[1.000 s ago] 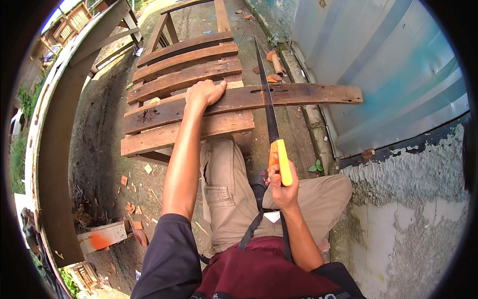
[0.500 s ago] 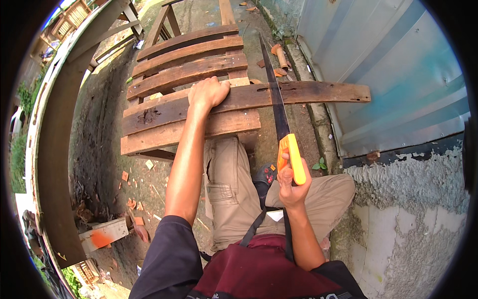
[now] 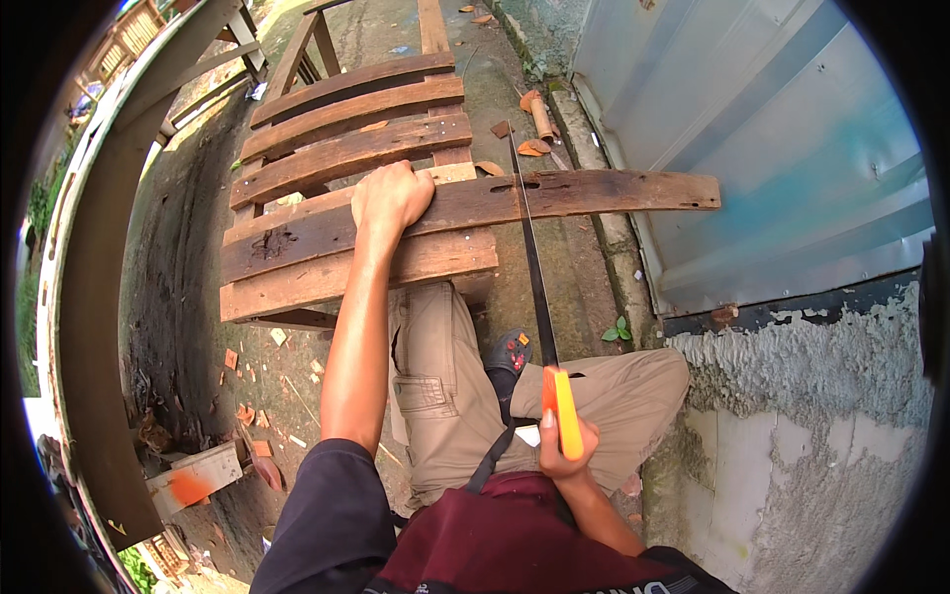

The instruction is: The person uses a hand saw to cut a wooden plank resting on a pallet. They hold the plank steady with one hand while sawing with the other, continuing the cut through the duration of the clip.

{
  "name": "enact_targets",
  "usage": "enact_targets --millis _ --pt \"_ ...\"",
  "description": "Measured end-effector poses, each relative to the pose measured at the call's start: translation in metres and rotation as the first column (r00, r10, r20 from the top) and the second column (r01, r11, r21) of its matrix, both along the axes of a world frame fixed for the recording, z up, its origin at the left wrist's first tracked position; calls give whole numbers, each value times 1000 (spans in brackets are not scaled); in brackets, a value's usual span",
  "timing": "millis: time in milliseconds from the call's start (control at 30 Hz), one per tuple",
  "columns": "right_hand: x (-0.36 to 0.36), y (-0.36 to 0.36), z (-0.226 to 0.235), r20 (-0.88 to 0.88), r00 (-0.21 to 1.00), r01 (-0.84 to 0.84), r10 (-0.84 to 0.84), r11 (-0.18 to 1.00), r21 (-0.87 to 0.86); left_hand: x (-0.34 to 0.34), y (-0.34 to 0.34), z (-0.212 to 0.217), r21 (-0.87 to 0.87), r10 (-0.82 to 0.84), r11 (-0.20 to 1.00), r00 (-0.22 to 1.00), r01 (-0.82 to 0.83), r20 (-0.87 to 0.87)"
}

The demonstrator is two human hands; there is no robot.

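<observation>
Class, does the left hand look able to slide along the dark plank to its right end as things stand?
Probably not: the left hand rests on the dark plank, and the saw blade, its handle held in the right hand, crosses the plank between the left hand and that end.

On the right, a ridged metal sheet (image 3: pixel 762 139) is standing above a wall (image 3: pixel 792 426) whose coating is peeling. A small green plant (image 3: pixel 617 331) is growing beside a low curb (image 3: pixel 621 243); farther off, a dry leaf (image 3: pixel 533 148) is lying. On the left, a long wooden structure (image 3: pixel 94 297) is stretching far, and near it a pale block (image 3: pixel 195 480) is showing an orange patch.
</observation>
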State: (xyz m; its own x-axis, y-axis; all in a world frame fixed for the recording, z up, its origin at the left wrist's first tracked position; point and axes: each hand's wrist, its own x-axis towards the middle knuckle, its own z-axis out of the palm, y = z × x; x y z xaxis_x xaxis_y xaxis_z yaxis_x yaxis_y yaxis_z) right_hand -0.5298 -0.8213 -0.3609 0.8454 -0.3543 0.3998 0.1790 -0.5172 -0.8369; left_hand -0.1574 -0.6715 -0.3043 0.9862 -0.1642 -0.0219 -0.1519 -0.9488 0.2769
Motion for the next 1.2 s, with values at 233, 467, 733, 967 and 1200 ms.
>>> enact_targets --millis 233,467,733,967,1200 --pt "138 3 24 76 994 62 -84 964 257 -5 3 6 -5 -7 1000 1000 7 3" --pt "-48 2 -27 -65 998 -23 24 1000 6 -5 0 4 20 4 1000 999 -4 -35" --pt "151 -2 42 58 995 51 -75 939 341 -2 1 4 -9 3 1000 1000 -3 17" --pt "-28 1 -14 -75 996 -42 49 996 82 -6 -1 6 14 14 1000 1000 -14 -10" --pt "75 -14 25 -87 996 38 -2 912 409 -2 -1 0 -11 0 1000 1000 1 19"
